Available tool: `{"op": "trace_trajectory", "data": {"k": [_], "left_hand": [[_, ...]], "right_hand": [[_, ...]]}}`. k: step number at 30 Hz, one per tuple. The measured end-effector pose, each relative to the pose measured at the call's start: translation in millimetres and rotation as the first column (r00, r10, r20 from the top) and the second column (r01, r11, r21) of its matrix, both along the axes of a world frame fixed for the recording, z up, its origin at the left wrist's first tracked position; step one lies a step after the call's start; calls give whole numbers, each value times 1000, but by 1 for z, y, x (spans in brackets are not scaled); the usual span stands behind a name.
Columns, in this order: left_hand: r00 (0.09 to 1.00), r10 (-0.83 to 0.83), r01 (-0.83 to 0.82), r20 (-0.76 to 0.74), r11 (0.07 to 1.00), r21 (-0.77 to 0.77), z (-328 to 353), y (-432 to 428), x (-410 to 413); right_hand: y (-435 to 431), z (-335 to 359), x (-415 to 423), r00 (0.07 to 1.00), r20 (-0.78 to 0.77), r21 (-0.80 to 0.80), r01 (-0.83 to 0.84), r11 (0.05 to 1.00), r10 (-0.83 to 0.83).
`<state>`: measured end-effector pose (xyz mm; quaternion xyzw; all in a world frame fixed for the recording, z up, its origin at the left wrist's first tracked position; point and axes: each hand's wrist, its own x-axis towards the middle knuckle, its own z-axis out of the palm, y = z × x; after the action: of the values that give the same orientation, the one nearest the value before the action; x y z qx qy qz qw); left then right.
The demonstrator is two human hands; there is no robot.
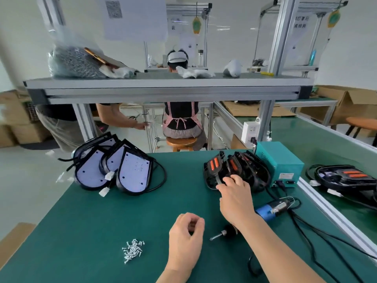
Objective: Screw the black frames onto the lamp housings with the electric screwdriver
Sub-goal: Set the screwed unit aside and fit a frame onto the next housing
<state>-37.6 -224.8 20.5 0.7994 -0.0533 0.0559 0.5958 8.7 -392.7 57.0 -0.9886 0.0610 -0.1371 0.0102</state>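
A big flat green table (98,217) fills the near part of the scene. At its far left sits a heap of rounded lamp housings (130,174) with black rims, pale flat faces, black wires and little white plugs. They lean on each other. At the far right stand the black frames (242,168) made of plastic, with bright orange strips, stacked on edge one behind the other. Just to the right of them is a blue-green metal box (279,162) with a wire plugged in.

The electric screwdriver (264,213), blue and silver with a black nose, lies flat on the table at the near right. The right arm crosses over its middle.

The right hand (236,198) reaches far forward, and its fingertips (221,185) touch the front frame. I cannot tell if they pinch it. The left hand (186,237) is near the middle, with its fingers curled in toward the thumb. I cannot tell if something tiny is inside.

A small pile of shiny silver screws (132,250) lies to the left of it.
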Motion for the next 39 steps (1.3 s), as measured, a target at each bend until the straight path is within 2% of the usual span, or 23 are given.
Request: {"op": "trace_trajectory", "data": {"k": [4, 9, 14, 18, 20, 23, 25, 29, 35, 39], "left_hand": [[1000, -5, 5, 10, 1000, 7, 0, 1, 1], [1000, -7, 7, 17, 1000, 10, -1, 0, 3], [999, 27, -29, -29, 997, -75, 0, 1, 3], [986, 169, -162, 12, 961, -226, 4, 1, 0], [971, 240, -228, 10, 933, -279, 4, 1, 0], [949, 315, -293, 27, 907, -303, 2, 2, 2], [932, 359, -329, 52, 897, -297, 1, 3, 4], [912, 407, -372, 48, 871, -320, 3, 5, 5], [910, 412, -403, -42, 858, -318, 0, 11, 13], [846, 526, -528, -88, 803, -276, 15, 38, 42]], "right_hand": [[-1, 3, 5, 1000, 3, -119, 19, 993, -19], [-2, 0, 8, 1000, 4, -94, 8, 996, -7], [16, -6, 2, 999, 53, 61, 12, 998, -15], [45, -2, -9, 992, 113, 251, -84, 964, 57], [60, -3, -14, 994, 84, 306, -98, 947, 76], [79, -12, -18, 998, -44, 366, -31, 930, 50], [92, -20, -17, 994, -109, 347, 14, 938, 25], [113, -32, -18, 993, -115, 337, 70, 939, -33], [125, -48, -28, 997, -22, 257, 75, 963, -71], [130, -52, -28, 997, -7, 214, 73, 974, -73]]}}
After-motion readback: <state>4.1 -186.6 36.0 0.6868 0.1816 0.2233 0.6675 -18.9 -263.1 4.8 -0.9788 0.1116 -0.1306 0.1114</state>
